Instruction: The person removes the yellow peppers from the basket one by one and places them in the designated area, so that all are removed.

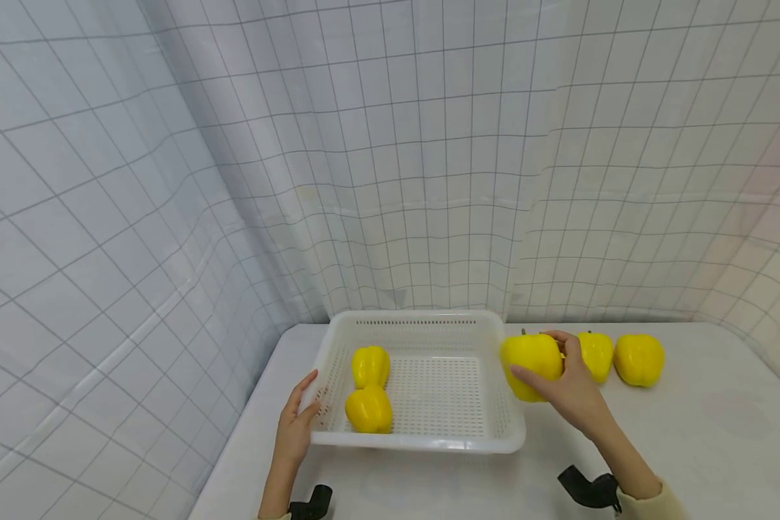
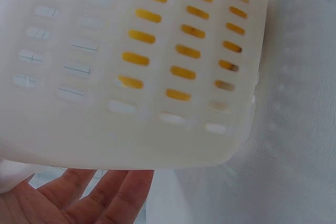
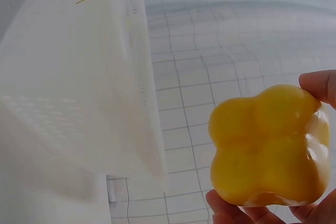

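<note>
Above the counter (image 1: pixel 708 433), touching the white basket (image 1: pixel 429 442) at its nine o'clock rim with nearly straight fingers of the left hand (image 1: pixel 294 426), and gripping, just off the basket's three o'clock side, a yellow pepper (image 1: pixel 528 359) in curled fingers of the right hand (image 1: pixel 577 393).

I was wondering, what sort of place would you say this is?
Probably a curtained-off recording booth: grid-patterned white sheeting hangs behind and beside a plain white table, and black wrist-worn devices are visible.

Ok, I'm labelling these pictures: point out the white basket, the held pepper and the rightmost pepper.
White basket (image 1: pixel 435 390), head view: bare slotted floor.
Held pepper (image 3: pixel 268 148), right wrist view: middle of its lobed end.
Rightmost pepper (image 1: pixel 639 360), head view: side facing the camera.
</note>
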Demonstrator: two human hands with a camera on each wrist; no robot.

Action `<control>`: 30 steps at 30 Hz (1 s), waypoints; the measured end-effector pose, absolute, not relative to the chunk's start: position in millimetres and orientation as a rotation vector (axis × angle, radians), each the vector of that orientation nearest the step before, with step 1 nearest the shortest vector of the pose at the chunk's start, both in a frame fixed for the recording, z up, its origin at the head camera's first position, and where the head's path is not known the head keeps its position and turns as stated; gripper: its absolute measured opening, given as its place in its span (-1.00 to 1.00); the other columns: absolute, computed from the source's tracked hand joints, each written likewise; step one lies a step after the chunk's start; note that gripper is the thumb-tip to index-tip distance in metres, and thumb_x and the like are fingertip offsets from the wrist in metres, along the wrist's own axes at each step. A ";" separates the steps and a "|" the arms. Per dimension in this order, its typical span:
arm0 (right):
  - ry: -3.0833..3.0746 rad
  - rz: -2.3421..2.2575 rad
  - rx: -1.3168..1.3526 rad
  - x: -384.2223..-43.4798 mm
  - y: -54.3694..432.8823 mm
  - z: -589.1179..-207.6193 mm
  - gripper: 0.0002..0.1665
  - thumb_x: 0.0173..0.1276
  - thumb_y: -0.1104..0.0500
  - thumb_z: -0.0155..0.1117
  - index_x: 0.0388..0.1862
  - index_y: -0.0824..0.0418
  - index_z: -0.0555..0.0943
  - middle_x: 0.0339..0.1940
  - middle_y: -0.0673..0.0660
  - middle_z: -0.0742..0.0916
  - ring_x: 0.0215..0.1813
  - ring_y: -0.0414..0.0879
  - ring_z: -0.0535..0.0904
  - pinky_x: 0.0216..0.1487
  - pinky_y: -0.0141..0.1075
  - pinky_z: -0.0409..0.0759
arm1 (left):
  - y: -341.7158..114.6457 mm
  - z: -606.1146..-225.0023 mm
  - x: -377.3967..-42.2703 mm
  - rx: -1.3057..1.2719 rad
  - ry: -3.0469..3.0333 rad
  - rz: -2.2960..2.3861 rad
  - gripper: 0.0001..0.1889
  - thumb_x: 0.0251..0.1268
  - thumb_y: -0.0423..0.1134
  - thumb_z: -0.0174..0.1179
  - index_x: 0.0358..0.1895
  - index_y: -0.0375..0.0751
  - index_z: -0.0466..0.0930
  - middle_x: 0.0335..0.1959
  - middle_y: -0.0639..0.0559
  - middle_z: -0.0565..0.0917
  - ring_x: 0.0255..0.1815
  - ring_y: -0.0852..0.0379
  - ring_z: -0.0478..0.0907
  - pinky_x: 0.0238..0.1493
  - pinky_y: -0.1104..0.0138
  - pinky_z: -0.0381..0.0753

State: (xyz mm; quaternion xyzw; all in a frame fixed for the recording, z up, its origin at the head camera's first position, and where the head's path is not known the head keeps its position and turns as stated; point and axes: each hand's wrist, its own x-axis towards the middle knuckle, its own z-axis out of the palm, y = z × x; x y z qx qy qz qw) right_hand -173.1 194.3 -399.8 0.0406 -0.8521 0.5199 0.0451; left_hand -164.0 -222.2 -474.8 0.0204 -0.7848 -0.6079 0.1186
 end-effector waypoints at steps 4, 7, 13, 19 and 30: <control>-2.626 1.552 0.061 -167.3 205.4 -404.8 0.08 0.18 -0.15 0.36 0.40 0.26 -0.05 0.25 0.34 0.28 0.05 0.18 0.39 -0.05 -0.06 0.50 | -222.5 -474.5 -163.2 0.062 -2.289 -1.775 -0.46 0.36 -0.52 -0.12 0.41 -0.25 0.21 0.42 -0.27 0.18 0.37 -0.21 0.13 0.30 -0.09 0.10; -2.644 1.536 0.020 -165.3 212.9 -411.9 0.10 0.16 -0.16 0.37 0.39 0.30 -0.05 0.26 0.37 0.28 0.07 0.20 0.38 -0.04 -0.04 0.48 | -223.2 -475.6 -164.2 0.061 -2.287 -1.789 -0.46 0.36 -0.53 -0.13 0.41 -0.26 0.20 0.43 -0.26 0.17 0.38 -0.20 0.13 0.31 -0.09 0.10; -2.717 1.520 -0.044 -165.1 225.3 -431.4 0.14 0.15 -0.17 0.38 0.37 0.38 -0.06 0.29 0.48 0.22 0.11 0.27 0.35 -0.04 0.00 0.48 | -223.2 -476.4 -164.8 0.059 -2.288 -1.805 -0.46 0.36 -0.52 -0.14 0.42 -0.27 0.19 0.43 -0.26 0.15 0.39 -0.20 0.10 0.32 -0.09 0.06; -2.779 1.525 -0.128 -167.8 234.4 -451.5 0.18 0.12 -0.21 0.38 0.37 0.38 -0.08 0.29 0.49 0.20 0.15 0.30 0.31 -0.01 0.07 0.45 | -222.7 -475.2 -164.2 0.048 -2.290 -1.800 -0.46 0.36 -0.52 -0.13 0.42 -0.26 0.19 0.43 -0.27 0.16 0.38 -0.19 0.12 0.33 -0.07 0.06; -2.877 1.429 -0.191 -173.9 243.9 -474.2 0.23 0.11 -0.25 0.37 0.34 0.46 -0.10 0.25 0.54 0.24 0.17 0.36 0.28 0.10 0.20 0.32 | -223.1 -475.6 -164.8 0.020 -2.283 -1.817 -0.46 0.36 -0.52 -0.14 0.41 -0.22 0.21 0.43 -0.23 0.17 0.40 -0.16 0.10 0.33 -0.06 0.05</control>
